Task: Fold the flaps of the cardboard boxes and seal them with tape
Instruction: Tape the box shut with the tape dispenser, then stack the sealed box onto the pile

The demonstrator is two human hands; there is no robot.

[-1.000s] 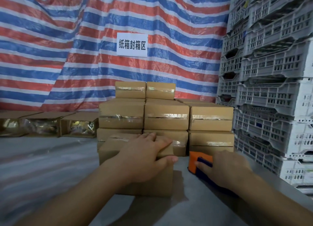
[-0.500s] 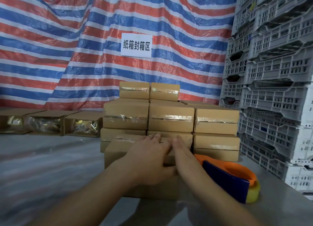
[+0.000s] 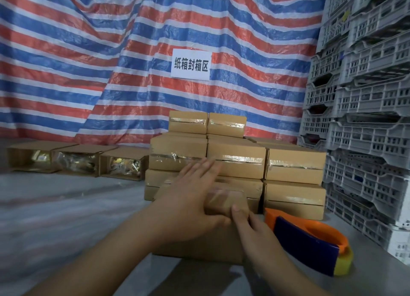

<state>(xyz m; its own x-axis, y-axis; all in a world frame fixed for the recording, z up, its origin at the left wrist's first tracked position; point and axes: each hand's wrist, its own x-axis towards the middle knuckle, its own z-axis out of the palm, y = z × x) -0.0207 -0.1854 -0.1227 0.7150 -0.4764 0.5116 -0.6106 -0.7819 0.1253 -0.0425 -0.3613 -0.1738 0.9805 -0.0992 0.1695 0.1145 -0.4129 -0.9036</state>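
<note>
A closed brown cardboard box point(image 3: 228, 201) with clear tape across its top lies on the grey table in front of me. My left hand point(image 3: 190, 198) lies flat on its top with the fingers spread. My right hand point(image 3: 253, 231) rests against the box's near right corner, the thumb pressed on the tape. The orange and blue tape dispenser point(image 3: 308, 240) lies on the table to the right of the box, and neither hand touches it.
A stack of sealed boxes point(image 3: 239, 162) stands right behind the one under my hands. Three open boxes point(image 3: 75, 160) with shiny contents lie at the far left. Stacked grey plastic crates point(image 3: 366, 118) fill the right side. A striped tarp with a paper sign point(image 3: 190, 65) hangs behind.
My right hand let go of the tape dispenser and came over to the box. Since then it slid back along the tape to the near right corner. My left hand stayed on top.
</note>
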